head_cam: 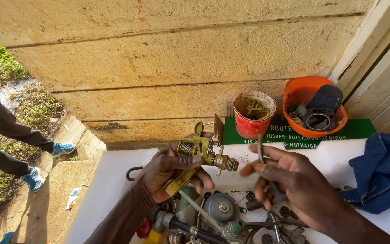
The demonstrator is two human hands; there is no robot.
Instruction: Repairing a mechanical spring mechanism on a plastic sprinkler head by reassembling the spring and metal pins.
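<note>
Left hand clamped around a brass sprinkler head, held above a white table, threaded end pointing right. Right hand blurred, fingers closed on a thin metal tool, lower end hidden in the grip. Beneath, a heap of metal parts, cut off by the bottom edge. Behind, red pot, orange bowl; contents hard to make out. Blue cloth at right.
</note>
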